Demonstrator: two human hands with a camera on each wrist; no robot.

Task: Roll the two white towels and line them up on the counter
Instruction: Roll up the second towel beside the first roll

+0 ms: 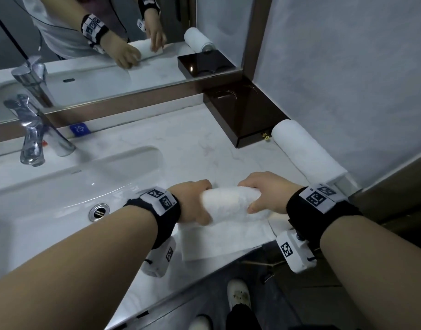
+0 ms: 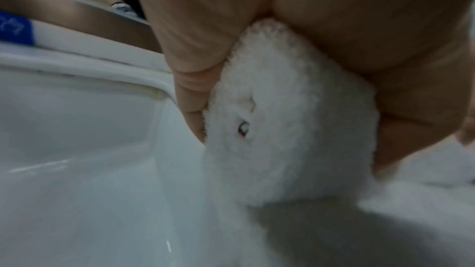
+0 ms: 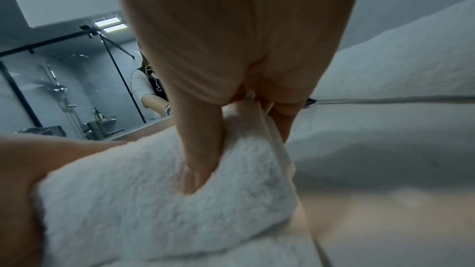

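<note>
While the left hand [image 1: 192, 201] curls round one end of the half-rolled towel [image 1: 228, 206] and the right hand [image 1: 266, 191] grips the other end, thumb pressed into the pile, the roll sits near the front edge of the marble desk [image 1: 180, 144] with its flat tail spread toward the person. A finished rolled towel [image 1: 304, 151] lies well apart by the right wall, beside a dark brown tray [image 1: 247, 115]; the sink [image 1: 61, 186] is to the left.
</note>
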